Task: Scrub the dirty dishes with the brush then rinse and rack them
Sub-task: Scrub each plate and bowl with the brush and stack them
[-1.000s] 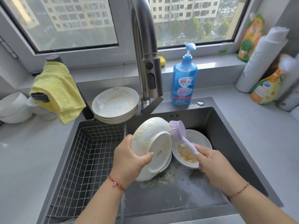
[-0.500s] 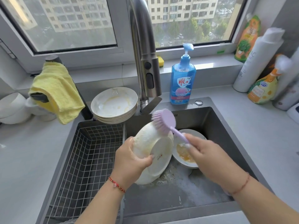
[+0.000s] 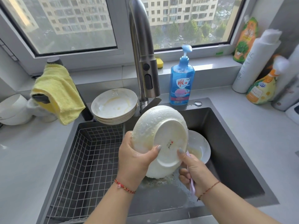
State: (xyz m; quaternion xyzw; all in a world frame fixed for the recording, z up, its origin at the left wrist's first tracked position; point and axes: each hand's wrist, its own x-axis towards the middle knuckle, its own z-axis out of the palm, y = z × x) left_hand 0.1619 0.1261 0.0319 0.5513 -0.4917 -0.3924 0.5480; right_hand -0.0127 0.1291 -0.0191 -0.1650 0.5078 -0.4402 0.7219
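A soapy white plate (image 3: 161,126) is held up over the sink with its underside facing me. My left hand (image 3: 134,157) grips its left rim, thumb on the base. My right hand (image 3: 194,172) holds the lilac brush handle (image 3: 192,186) and its thumb touches the plate's lower right edge; the brush head is hidden. A second white plate (image 3: 155,173) lies below in the sink (image 3: 226,143). A dirty plate (image 3: 200,147) with yellow residue sits at the right of the basin. A stack of dirty plates (image 3: 114,105) stands on the sink's back rim.
A wire rack basket (image 3: 87,159) fills the sink's left half. The faucet (image 3: 142,54) rises just behind the held plate. Blue soap bottle (image 3: 182,83), yellow cloth (image 3: 56,92), white bowls (image 3: 13,110) at left, bottles (image 3: 258,88) at right.
The brush left the plate's top edge and dropped low beside my right wrist. The plate has been lifted higher and turned, and my right thumb now touches its base.
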